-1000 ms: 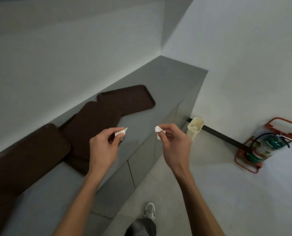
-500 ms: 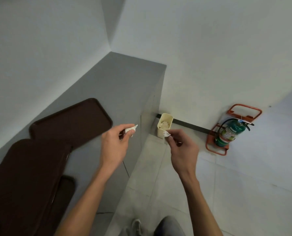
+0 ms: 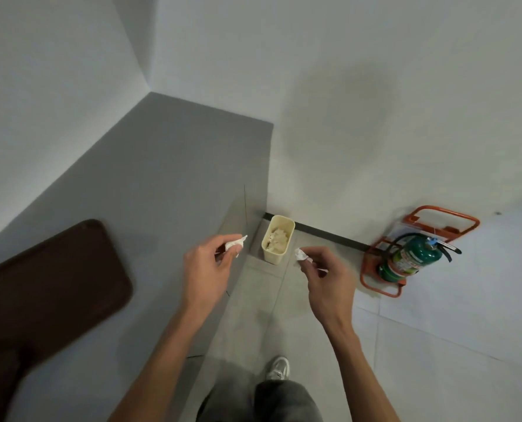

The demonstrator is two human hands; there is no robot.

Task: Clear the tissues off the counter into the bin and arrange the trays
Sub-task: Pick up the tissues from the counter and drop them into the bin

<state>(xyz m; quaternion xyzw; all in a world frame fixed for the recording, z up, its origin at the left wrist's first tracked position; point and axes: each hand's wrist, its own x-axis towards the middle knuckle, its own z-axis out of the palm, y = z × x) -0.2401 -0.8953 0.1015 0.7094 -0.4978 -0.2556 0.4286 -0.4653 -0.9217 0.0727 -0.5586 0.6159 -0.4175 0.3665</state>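
My left hand (image 3: 211,266) pinches a small crumpled white tissue (image 3: 234,244) over the counter's right edge. In my right hand (image 3: 323,275) sits a second white tissue (image 3: 300,255), pinched between thumb and fingers above the floor. Between the two hands, on the floor against the counter's end, stands a cream bin (image 3: 278,239) with crumpled tissues inside. A dark brown tray (image 3: 46,284) lies on the grey counter (image 3: 168,178) at the left, partly cut off by the frame edge.
A green fire extinguisher (image 3: 409,257) in an orange stand (image 3: 436,226) sits on the floor by the right wall. White walls close the corner behind the counter. My leg and shoe (image 3: 279,368) are on the tiled floor below.
The view has swung right and moved toward the bin. Both hands, each holding its tissue, have come close to the bin's two sides. Most trays have slid out of view at left.
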